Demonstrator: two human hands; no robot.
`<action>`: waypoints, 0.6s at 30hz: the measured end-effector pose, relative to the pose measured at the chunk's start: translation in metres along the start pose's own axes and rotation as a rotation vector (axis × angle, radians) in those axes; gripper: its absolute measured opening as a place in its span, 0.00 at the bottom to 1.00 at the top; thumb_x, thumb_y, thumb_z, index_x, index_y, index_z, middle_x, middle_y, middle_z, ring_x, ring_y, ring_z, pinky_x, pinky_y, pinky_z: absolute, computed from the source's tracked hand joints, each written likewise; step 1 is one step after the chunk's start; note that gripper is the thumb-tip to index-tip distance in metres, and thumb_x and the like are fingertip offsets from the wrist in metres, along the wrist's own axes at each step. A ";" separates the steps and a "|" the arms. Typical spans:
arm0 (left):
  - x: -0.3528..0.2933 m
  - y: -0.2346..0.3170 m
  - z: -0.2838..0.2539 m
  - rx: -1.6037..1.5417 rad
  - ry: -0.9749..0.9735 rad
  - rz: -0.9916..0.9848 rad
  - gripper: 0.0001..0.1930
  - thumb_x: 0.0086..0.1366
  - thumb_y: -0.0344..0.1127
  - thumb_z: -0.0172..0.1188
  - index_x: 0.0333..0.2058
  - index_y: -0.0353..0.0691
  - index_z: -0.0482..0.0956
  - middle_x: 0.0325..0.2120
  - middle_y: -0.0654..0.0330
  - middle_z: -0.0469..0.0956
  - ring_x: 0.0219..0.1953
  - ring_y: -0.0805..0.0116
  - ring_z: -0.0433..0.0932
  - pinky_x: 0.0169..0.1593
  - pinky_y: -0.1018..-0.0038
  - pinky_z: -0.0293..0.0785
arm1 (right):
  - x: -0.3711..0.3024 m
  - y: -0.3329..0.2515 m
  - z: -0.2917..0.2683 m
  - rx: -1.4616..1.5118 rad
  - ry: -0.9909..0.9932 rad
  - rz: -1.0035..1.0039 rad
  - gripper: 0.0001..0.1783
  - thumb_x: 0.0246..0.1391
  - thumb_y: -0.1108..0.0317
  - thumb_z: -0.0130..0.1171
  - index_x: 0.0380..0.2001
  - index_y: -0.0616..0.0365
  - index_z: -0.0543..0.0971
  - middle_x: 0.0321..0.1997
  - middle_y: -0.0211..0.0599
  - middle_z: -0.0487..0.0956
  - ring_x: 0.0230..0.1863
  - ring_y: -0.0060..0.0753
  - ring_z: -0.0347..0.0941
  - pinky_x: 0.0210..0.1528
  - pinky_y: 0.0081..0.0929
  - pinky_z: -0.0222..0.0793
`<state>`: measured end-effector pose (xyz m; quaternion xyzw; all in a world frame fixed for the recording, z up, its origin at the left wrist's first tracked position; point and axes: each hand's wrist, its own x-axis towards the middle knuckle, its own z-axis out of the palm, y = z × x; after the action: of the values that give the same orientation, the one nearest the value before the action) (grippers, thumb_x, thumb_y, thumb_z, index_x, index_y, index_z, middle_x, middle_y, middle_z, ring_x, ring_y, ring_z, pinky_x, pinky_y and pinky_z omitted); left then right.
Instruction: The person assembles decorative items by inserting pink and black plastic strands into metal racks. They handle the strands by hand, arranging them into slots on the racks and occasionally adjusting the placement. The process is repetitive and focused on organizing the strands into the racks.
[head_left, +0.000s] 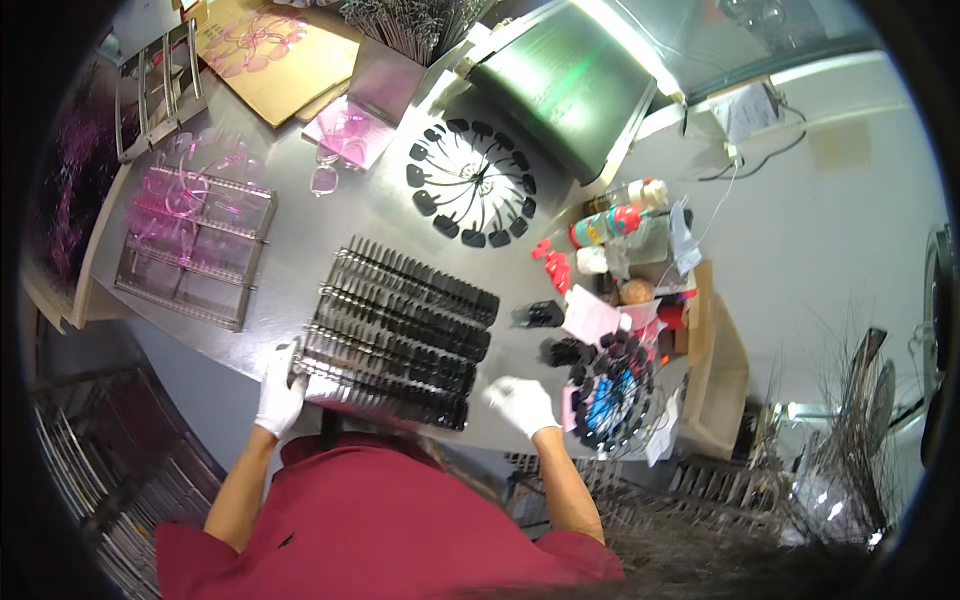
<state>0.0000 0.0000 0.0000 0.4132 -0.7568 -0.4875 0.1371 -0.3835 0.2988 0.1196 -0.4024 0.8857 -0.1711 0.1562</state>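
Bright tube light (632, 47) — dark rim

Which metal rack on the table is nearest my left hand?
The metal rack packed with rows of flat black pieces, beside your white-gloved left hand; another metal rack, farther left, carries clear, pink-tinted pieces.

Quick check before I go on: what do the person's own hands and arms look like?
The left hand and right hand wear white gloves ending around the wrist. The forearms are bare, with no cables visible on them. Above are short sleeves of a dark red shirt, which bears a small dark mark.
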 end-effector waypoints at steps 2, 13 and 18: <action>0.008 -0.012 0.006 0.257 0.221 0.272 0.29 0.58 0.23 0.66 0.61 0.39 0.81 0.42 0.46 0.83 0.44 0.44 0.83 0.52 0.53 0.79 | 0.045 0.020 -0.018 -0.086 0.157 0.058 0.15 0.67 0.57 0.61 0.37 0.59 0.87 0.40 0.51 0.88 0.43 0.49 0.87 0.48 0.40 0.82; -0.023 0.178 -0.027 0.367 0.001 0.016 0.08 0.58 0.33 0.63 0.23 0.35 0.82 0.22 0.41 0.78 0.27 0.39 0.81 0.34 0.53 0.78 | 0.216 0.207 -0.036 0.080 -0.207 0.547 0.20 0.58 0.55 0.68 0.38 0.66 0.84 0.33 0.50 0.87 0.27 0.41 0.86 0.34 0.38 0.83; -0.015 0.247 -0.006 0.487 0.237 0.180 0.13 0.58 0.36 0.59 0.19 0.35 0.76 0.20 0.40 0.77 0.25 0.37 0.80 0.33 0.49 0.77 | 0.171 0.180 -0.081 0.975 0.169 0.297 0.15 0.66 0.70 0.60 0.52 0.66 0.77 0.46 0.48 0.83 0.42 0.45 0.88 0.36 0.36 0.87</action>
<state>-0.1086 0.0529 0.2157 0.4192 -0.8640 -0.2254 0.1641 -0.6431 0.2939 0.0911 -0.1373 0.7601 -0.5721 0.2761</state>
